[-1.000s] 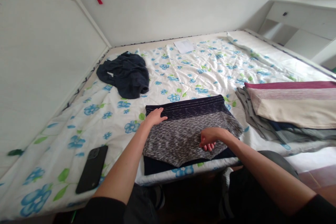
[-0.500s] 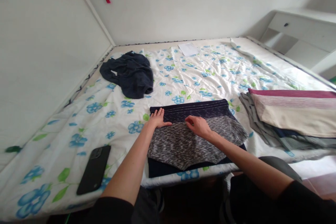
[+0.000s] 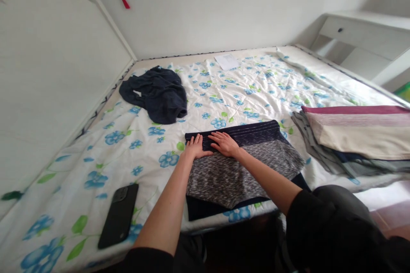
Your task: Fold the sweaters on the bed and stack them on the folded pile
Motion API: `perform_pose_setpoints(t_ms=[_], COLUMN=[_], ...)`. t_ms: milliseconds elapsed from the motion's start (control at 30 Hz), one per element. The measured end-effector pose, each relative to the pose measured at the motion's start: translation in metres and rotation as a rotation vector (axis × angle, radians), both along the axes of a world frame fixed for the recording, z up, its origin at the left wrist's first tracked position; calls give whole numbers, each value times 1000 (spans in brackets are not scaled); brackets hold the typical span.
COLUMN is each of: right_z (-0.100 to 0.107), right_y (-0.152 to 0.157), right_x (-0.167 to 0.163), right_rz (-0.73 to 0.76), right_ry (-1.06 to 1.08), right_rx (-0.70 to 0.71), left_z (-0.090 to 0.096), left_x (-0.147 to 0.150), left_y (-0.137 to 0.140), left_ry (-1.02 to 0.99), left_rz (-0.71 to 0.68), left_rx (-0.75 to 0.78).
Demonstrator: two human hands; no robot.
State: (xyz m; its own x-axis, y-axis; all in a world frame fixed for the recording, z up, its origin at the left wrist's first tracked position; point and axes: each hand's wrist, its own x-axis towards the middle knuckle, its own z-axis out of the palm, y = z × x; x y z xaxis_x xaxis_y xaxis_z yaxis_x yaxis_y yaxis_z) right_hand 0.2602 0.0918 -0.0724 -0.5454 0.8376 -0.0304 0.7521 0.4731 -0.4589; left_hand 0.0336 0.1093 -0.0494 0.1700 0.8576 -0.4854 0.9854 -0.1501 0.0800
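Left grip (image 3: 194, 148) and right grip (image 3: 226, 143) lie flat, spread, clasping nothing, on the folded garment (image 3: 221, 179) at the near edge of the bed (image 3: 150, 153). Judged light, soft, floppy (liable to unfold); lift from underneath at both sides.

The black sleeves (image 3: 320, 217) leave both forearms (image 3: 168, 202) bare.

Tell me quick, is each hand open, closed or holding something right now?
Left hand: open, palm down on the folded garment, holding nothing.
Right hand: open, palm down on the same garment, holding nothing.
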Motion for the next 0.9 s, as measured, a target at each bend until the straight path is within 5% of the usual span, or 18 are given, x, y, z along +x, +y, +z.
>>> perform_pose_setpoints(t_ms=[333,567,700,900], right_z=[-4,-10,-12,-16], right_y=[3,-8,-3,30], right_x=[146,265,294,299], right_rz=[-126,-418,-578,-1016], right_ry=[-113,-112,57,213], right_rx=[-39,-114,-125,-180], left_z=[4,4,1,-1], left_x=[-2,-5,-5,-5], left_y=[2,3,4,3], left_ry=[-23,-52,-61,-41], left_rz=[9,13,25,33], left_rx=[-6,1,14,12])
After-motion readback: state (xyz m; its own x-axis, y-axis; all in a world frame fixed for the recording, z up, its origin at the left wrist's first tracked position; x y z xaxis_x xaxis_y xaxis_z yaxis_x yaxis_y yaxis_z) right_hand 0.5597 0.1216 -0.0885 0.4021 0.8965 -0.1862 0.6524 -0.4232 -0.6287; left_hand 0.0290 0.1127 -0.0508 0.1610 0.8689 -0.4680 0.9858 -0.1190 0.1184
